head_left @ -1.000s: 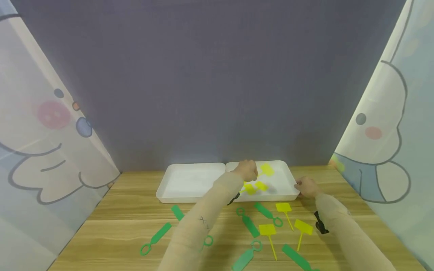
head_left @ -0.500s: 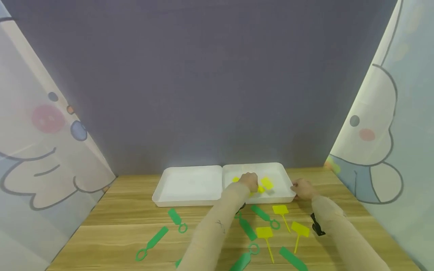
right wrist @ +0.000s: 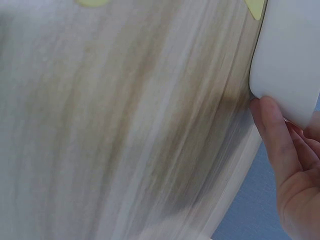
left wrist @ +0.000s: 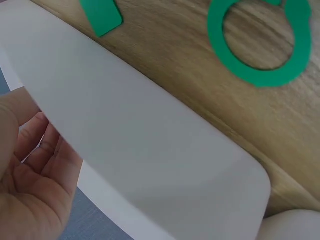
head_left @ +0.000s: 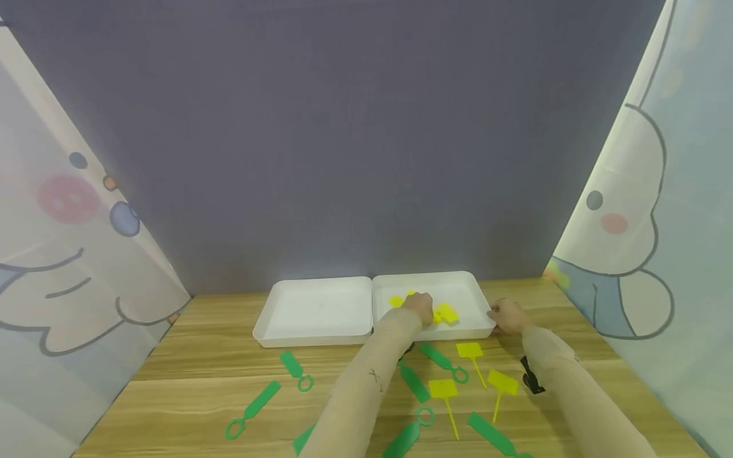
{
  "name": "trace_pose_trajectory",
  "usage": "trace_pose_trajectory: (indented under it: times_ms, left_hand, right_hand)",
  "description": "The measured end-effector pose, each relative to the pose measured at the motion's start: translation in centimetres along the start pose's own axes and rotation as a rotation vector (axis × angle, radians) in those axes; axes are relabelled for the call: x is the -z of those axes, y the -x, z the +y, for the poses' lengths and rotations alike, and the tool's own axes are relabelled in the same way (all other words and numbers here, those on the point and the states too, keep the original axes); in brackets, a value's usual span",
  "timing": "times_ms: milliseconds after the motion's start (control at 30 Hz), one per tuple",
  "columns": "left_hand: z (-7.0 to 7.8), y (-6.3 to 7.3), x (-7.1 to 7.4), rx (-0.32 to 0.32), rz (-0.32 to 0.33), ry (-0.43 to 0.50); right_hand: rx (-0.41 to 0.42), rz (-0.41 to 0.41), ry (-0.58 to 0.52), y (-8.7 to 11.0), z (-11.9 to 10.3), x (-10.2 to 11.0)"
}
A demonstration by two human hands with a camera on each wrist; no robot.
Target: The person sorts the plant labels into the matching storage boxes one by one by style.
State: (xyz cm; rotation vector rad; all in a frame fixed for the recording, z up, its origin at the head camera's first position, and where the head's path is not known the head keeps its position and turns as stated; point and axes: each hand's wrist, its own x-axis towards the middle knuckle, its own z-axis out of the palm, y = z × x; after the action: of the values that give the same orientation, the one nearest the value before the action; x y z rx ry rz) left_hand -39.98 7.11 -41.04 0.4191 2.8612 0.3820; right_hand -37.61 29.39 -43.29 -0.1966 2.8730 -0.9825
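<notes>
My left hand [head_left: 420, 308] is down in the right white tray [head_left: 466, 294], fingers curled. Just right of it shows the plate of a yellow T-shaped plant label [head_left: 447, 312], its stem running in at the fingers. Other yellow labels [head_left: 396, 301] lie in the tray around the hand. In the left wrist view, the tray wall [left wrist: 125, 115] hides my fingertips. My right hand [head_left: 509, 316] grips the tray's right end near the front corner; the right wrist view shows fingers [right wrist: 272, 120] against the outer wall and the thumb up by the rim.
A second white tray [head_left: 321, 308] stands beside it on the left, with nothing in it. In front lie several green ring-ended labels [head_left: 260, 401] and three yellow labels [head_left: 443, 388] on the wooden table [head_left: 195, 369]. A grey partition [head_left: 343, 159] rises behind.
My left hand has come down lower into the right tray with the yellow label, and labels lying there show in different places. My right hand keeps its grip on the tray. The head view shifts slightly.
</notes>
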Motion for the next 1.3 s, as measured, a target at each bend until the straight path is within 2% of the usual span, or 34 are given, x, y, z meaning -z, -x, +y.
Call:
trace_pose_trajectory:
  times_ms: [300, 567, 933, 1133, 1300]
  left_hand:
    - [-0.2, -0.3, -0.4, 0.004, 0.001, 0.013]
    - [-0.2, -1.0, -1.1, -0.032, 0.018, 0.027]
    - [-0.1, -1.1, -1.4, -0.051, 0.009, 0.035]
    - [0.0, -0.8, -1.1, -0.045, 0.041, 0.046]
    - [-0.2, -1.1, -1.2, -0.054, 0.05, 0.061]
  right_hand:
    - [-0.003, 0.009, -0.003, -0.3, 0.3, -0.2]
    - [-0.021, 0.012, 0.006, -0.3, 0.2, -0.2]
    - [-0.035, 0.007, 0.02, -0.3, 0.2, -0.4]
    - [-0.029, 0.003, 0.019, -0.1, -0.1, -0.3]
    - [-0.035, 0.003, 0.02, 0.0, -0.2, -0.1]
